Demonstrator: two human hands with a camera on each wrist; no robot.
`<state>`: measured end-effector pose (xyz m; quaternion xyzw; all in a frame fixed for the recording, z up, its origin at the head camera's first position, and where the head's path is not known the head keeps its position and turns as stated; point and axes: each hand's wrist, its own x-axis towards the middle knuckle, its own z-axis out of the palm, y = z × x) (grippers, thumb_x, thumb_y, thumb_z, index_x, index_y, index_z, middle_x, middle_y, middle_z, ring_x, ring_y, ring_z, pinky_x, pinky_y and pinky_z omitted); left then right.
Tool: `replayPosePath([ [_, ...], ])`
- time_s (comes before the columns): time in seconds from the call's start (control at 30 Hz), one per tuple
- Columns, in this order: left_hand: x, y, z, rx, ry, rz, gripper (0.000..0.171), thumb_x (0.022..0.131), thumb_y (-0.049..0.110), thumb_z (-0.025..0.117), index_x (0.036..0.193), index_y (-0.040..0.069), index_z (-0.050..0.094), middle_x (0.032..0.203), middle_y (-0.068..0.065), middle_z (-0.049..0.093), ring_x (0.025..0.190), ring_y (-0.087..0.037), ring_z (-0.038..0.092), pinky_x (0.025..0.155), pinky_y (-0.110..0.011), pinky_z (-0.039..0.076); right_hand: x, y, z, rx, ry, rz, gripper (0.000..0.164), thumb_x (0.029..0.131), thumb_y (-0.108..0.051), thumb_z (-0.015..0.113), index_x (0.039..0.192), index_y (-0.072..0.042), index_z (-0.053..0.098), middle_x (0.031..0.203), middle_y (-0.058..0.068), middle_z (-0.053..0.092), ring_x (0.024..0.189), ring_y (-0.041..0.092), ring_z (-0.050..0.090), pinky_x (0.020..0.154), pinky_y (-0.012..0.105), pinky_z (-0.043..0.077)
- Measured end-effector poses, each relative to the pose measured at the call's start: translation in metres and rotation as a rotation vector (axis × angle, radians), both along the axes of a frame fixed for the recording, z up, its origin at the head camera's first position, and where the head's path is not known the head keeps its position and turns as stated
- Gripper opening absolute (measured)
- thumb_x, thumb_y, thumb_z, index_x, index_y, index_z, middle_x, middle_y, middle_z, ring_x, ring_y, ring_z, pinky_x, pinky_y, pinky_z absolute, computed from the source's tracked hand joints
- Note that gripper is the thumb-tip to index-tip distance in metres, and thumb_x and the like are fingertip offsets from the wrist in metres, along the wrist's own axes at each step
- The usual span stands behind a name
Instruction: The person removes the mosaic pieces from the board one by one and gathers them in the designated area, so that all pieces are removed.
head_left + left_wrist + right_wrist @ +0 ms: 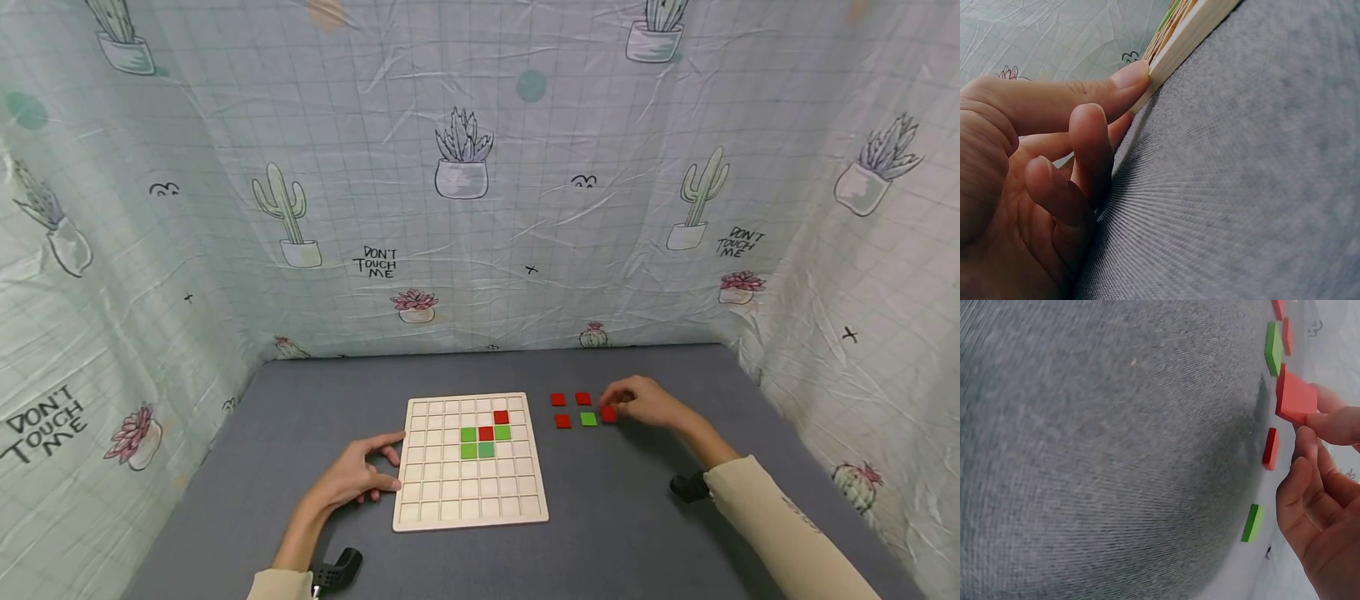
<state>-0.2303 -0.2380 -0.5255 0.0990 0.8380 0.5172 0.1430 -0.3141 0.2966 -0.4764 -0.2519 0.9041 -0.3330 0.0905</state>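
Observation:
My right hand [639,402] pinches a red square tile [1297,397] between thumb and fingertip, tilted and raised off the cloth in the right wrist view. Beside it lie a loose green tile [588,419] and red tiles, one of them a red tile [563,422] in the near row. At the left edge of a pale wooden grid board [435,492], my left hand [351,473] rests its thumb and index fingertip against the rim, set apart along it. The board bears red and green tiles, among them a red tile [501,417] and a green tile [468,451].
Grey cloth [600,517] covers the table, and a cactus-print curtain [525,225] encloses its back and sides. In the right wrist view, another red tile [1270,449] and a green tile [1251,523] lie past the held tile, hidden by the hand in the head view.

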Motion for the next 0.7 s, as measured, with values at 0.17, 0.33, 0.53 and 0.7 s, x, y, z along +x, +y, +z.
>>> replayPosePath([
  [0.17,0.0,0.0,0.0,0.0,0.003,-0.001,0.085,0.077,0.008,0.087,0.154,0.008,0.05,0.107,-0.012,0.061,0.05,-0.014,0.057,0.04,-0.025,0.038,0.0,0.006,-0.003,0.007,-0.025,-0.013,0.025,0.094,0.001,0.06,0.112,-0.003,0.077,0.118,0.019,0.074,0.087,0.01,0.066,0.071,0.028,0.052],
  [0.33,0.0,0.001,0.0,0.001,0.001,-0.004,0.085,0.077,0.007,0.087,0.154,0.008,0.049,0.107,-0.012,0.06,0.05,-0.014,0.057,0.04,-0.025,0.038,0.002,0.01,-0.003,0.014,-0.03,-0.014,0.026,0.094,0.004,0.06,0.111,-0.003,0.077,0.114,0.017,0.075,0.078,0.008,0.058,0.067,0.026,0.047],
  [0.53,-0.001,0.0,-0.001,-0.001,0.007,-0.007,0.085,0.078,0.008,0.087,0.154,0.008,0.049,0.108,-0.012,0.061,0.05,-0.013,0.057,0.04,-0.025,0.038,0.001,0.013,-0.006,0.045,0.0,-0.022,0.026,0.09,0.004,0.064,0.109,-0.006,0.079,0.105,0.011,0.076,0.073,0.008,0.054,0.064,0.026,0.045],
  [0.7,0.0,-0.001,0.0,-0.003,0.005,-0.009,0.085,0.078,0.009,0.087,0.154,0.009,0.049,0.109,-0.012,0.061,0.05,-0.013,0.057,0.041,-0.026,0.038,0.001,0.014,-0.01,0.063,-0.026,-0.041,0.027,0.086,0.001,0.075,0.111,-0.007,0.078,0.095,0.006,0.073,0.074,0.012,0.056,0.061,0.027,0.047],
])
